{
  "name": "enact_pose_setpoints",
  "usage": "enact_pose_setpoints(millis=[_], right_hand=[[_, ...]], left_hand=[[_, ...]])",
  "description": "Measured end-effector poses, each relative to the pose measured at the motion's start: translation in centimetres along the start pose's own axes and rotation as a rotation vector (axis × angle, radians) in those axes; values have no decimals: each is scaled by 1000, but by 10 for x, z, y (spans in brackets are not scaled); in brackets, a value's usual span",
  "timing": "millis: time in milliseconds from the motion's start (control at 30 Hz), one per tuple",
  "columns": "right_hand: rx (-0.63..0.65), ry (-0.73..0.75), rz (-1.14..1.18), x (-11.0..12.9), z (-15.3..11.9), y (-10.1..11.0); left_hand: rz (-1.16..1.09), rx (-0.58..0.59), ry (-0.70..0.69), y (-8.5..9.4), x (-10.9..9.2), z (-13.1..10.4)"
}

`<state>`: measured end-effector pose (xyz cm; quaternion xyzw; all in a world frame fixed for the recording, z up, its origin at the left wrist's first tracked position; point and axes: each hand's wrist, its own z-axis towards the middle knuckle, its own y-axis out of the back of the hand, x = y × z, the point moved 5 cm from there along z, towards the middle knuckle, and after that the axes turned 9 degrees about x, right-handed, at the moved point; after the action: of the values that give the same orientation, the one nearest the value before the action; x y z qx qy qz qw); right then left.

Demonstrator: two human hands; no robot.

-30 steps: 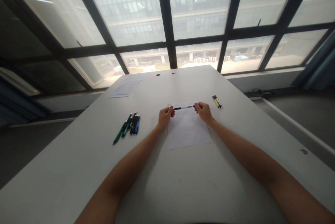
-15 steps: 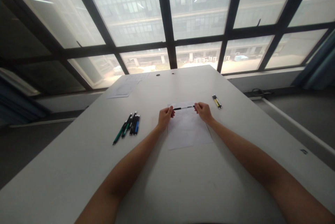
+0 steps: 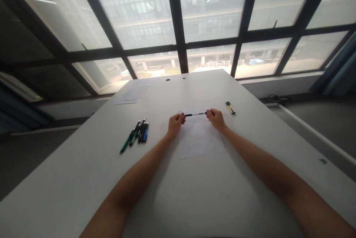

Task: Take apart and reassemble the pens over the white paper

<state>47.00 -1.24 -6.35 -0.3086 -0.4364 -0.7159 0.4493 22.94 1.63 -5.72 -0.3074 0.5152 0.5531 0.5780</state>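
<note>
A pen (image 3: 198, 114) with a black left part and a clear, pale barrel is held level between my two hands. My left hand (image 3: 176, 124) pinches its black end, and my right hand (image 3: 215, 118) pinches the other end. Under the pen, white paper (image 3: 198, 139) lies on the white table (image 3: 189, 193). To the left of my left hand is a group of several pens (image 3: 139, 132), black, green and blue. Beyond my right hand lie yellow and black pens (image 3: 230, 108) side by side.
Printed sheets (image 3: 130, 93) lie at the table's far left corner. Two small dark round spots are near the far edge. A small dark mark (image 3: 322, 161) shows at the right edge. Large windows (image 3: 208, 56) stand behind the table.
</note>
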Motion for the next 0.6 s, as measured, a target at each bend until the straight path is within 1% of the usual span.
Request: enact_pose_setpoints(millis=[167, 300, 467, 600], right_hand=[[-16, 30, -1, 1, -1, 0], [-17, 29, 90, 1, -1, -2], [2, -7, 136, 3, -1, -4], [56, 26, 130, 9, -2, -6]], left_hand=[[59, -7, -41, 2, 0, 0], [19, -16, -39, 2, 3, 1], [-9, -19, -35, 0, 2, 2], [14, -3, -55, -1, 2, 2]])
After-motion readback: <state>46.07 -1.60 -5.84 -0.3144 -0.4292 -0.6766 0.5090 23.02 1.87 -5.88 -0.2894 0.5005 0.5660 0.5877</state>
